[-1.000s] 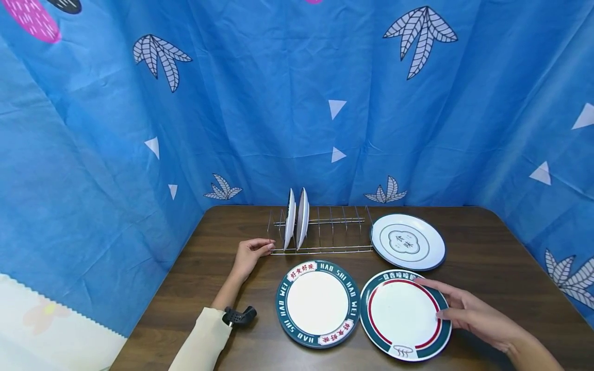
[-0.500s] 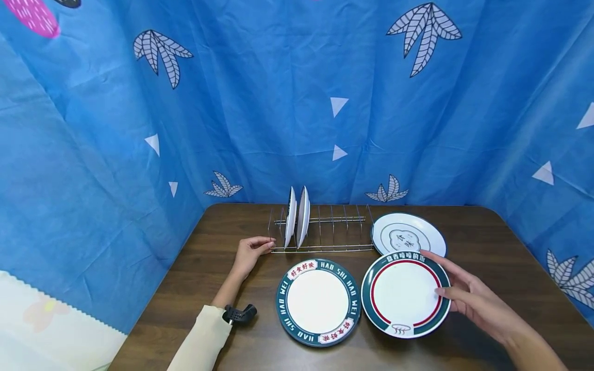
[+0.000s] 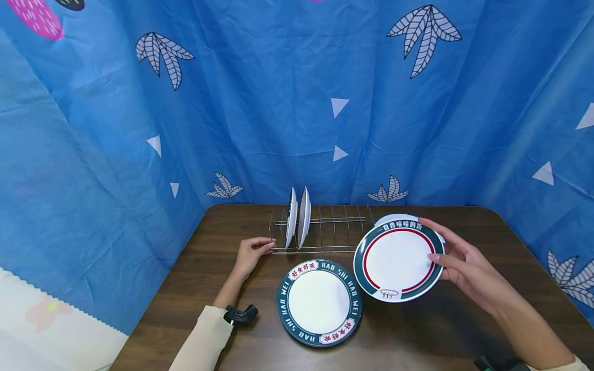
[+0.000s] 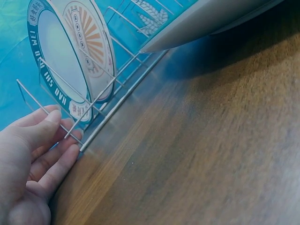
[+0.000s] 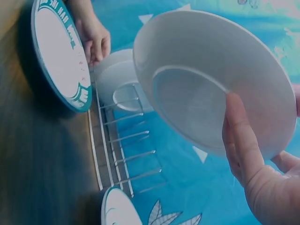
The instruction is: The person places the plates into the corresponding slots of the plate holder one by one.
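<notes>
My right hand [image 3: 468, 265] holds a white plate [image 3: 400, 260] with a green rim and red ring by its right edge, thumb on the face. In the right wrist view the fingers [image 5: 241, 131] spread against the plate's pale underside [image 5: 187, 103]. The plate is off the table, tilted, covering most of another plate behind it. At the wire dish rack's [image 3: 341, 221] left end, my left hand [image 3: 250, 255] pinches the end wire, as the left wrist view shows. Two plates [image 3: 297, 219] stand upright in the rack's left slots.
A green-rimmed plate [image 3: 319, 303] with lettering lies flat on the brown wooden table [image 3: 209, 293], in front of the rack. The partly hidden plate [image 3: 396, 217] lies right of the rack. A blue patterned curtain [image 3: 287, 129] hangs behind the table.
My right hand has lifted the red-ringed plate off the table and carried it up and slightly left, over the back plate. The left hand has stayed at the rack.
</notes>
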A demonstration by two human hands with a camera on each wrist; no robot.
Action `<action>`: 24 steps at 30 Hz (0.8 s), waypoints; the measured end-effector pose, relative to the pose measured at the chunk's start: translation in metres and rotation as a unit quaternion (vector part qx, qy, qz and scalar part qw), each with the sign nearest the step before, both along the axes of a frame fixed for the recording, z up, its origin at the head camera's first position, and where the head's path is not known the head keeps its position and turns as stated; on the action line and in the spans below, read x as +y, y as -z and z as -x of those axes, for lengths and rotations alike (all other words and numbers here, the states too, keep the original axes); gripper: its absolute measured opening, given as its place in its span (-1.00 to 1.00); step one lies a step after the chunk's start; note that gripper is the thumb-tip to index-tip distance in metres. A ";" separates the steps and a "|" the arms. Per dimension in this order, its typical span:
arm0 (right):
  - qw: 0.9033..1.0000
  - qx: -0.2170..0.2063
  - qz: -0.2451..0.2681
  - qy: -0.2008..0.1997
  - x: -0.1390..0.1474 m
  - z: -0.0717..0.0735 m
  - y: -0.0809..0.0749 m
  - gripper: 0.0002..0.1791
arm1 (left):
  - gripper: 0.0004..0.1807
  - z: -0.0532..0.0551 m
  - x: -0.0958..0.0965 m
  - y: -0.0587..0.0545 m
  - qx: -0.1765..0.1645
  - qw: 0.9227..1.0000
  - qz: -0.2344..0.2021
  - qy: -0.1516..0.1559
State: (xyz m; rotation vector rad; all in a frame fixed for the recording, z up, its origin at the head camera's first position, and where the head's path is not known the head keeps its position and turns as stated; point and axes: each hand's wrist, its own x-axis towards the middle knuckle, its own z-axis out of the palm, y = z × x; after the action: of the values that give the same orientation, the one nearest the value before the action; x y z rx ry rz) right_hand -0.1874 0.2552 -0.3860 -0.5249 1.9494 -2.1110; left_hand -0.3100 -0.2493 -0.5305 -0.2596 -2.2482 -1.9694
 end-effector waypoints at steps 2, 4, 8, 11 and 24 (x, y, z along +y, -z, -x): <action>1.000 0.009 0.006 0.003 -0.006 0.004 -0.006 -0.28 | -0.82 0.000 0.000 0.001 -0.002 1.000 0.004 -0.003; 1.000 0.014 0.006 0.005 -0.011 0.008 -0.011 -0.28 | -0.81 0.001 -0.001 0.001 -0.005 1.000 0.011 -0.006; 1.000 0.010 -0.009 0.011 -0.021 0.015 -0.020 -0.26 | -0.78 -0.002 0.000 -0.003 -0.011 1.000 0.014 -0.001; 0.999 0.008 -0.027 0.017 -0.028 0.020 -0.024 -0.26 | -0.79 -0.003 0.000 -0.003 -0.009 1.000 0.012 -0.001; 0.996 0.050 -0.070 0.031 -0.062 0.044 -0.045 -0.24 | -0.81 0.000 -0.002 0.001 -0.005 1.000 0.018 -0.010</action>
State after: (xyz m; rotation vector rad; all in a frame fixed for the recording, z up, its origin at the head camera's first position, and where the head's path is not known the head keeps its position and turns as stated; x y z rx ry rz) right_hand -0.2310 0.1934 -0.3409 -0.5580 2.1768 -1.9991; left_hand -0.3097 -0.2514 -0.5317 -0.2308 -2.2841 -1.9265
